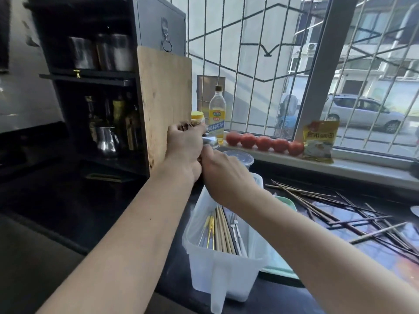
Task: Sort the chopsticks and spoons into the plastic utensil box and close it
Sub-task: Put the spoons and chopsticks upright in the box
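My left hand (183,148) grips an upright bundle of dark chopsticks (184,126), whose ends stick out above my fist. Right beside it, my right hand (224,175) reaches in and touches the bundle's lower part; its fingertips are hidden. Both hands hover above the far end of the translucent plastic utensil box (217,268). Inside the box lie pale wooden chopsticks (223,230), yellow-handled utensils and a fork (234,225). Several dark chopsticks (353,214) lie scattered on the black counter to the right. A shiny metal spoon bowl (209,140) shows just behind my hands.
A wooden cutting board (165,98) leans on a black shelf unit (95,87) at left. An oil bottle (217,112), a row of tomatoes (264,142) and a yellow packet (319,141) sit by the window. A green tray (286,201) lies under the box's right side.
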A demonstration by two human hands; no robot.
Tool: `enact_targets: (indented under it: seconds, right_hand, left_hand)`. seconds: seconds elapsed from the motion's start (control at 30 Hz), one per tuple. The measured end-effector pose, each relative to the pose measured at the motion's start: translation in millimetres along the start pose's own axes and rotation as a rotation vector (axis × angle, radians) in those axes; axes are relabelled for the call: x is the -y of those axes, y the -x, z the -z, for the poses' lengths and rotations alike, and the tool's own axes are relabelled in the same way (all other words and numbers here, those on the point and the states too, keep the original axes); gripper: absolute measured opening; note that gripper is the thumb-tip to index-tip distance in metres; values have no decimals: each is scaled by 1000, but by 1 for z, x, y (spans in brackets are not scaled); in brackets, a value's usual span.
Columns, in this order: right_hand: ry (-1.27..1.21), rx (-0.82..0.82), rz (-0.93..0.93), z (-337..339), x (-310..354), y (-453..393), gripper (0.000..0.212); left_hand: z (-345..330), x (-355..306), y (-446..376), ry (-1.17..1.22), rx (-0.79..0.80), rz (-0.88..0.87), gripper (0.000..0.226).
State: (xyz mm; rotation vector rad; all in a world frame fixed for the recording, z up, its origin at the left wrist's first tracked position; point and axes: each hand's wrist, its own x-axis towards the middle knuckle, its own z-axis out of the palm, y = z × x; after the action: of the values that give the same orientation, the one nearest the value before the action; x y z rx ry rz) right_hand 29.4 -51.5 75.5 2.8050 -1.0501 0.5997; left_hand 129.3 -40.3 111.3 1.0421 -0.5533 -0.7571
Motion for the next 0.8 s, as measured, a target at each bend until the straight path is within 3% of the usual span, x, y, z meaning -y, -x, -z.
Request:
enact_targets:
  seconds: [0.03, 0.07, 0.17, 0.23, 0.27, 0.37, 0.43, 0.5, 0.57, 0.67, 0.8]
  right_hand:
    - [-190, -7, -41, 1, -6, -1, 6]
    - [-473, 38, -117, 6, -11, 0, 7]
    - [-1431, 311, -332, 21, -8, 8, 23]
    - [-1645, 427, -372, 21, -2, 12, 29]
    - [-1573, 453, -372, 18, 2, 13, 31]
    - [-857, 545, -308, 19, -2, 17, 49]
    - [-646, 458, -313, 30, -18, 16, 55]
    - [-806, 225, -344, 43, -34, 10, 44]
    - [-983, 140, -344, 49, -40, -1, 37]
    - [-1070, 213, -408, 39, -45, -12, 36]
    - [-1189, 320, -509, 40, -58, -13, 31]
  left_hand:
    - [3, -4, 1, 25, 108, 43, 32]
    - [8, -6, 5, 1, 185, 80, 32]
    - [24, 4, 20, 149, 326, 227, 34]
    - [27, 13, 32, 222, 338, 309, 49]
    - [26, 16, 35, 212, 304, 326, 47]
    - [26, 18, 36, 204, 214, 359, 24]
    - [31, 17, 33, 218, 256, 395, 23]
    - [33, 15, 35, 254, 345, 452, 20]
    - [28, 16, 39, 187, 437, 462, 17]
    - [17, 22, 44, 48, 509, 383, 11]
    - [24, 28, 42, 113, 600, 394, 24]
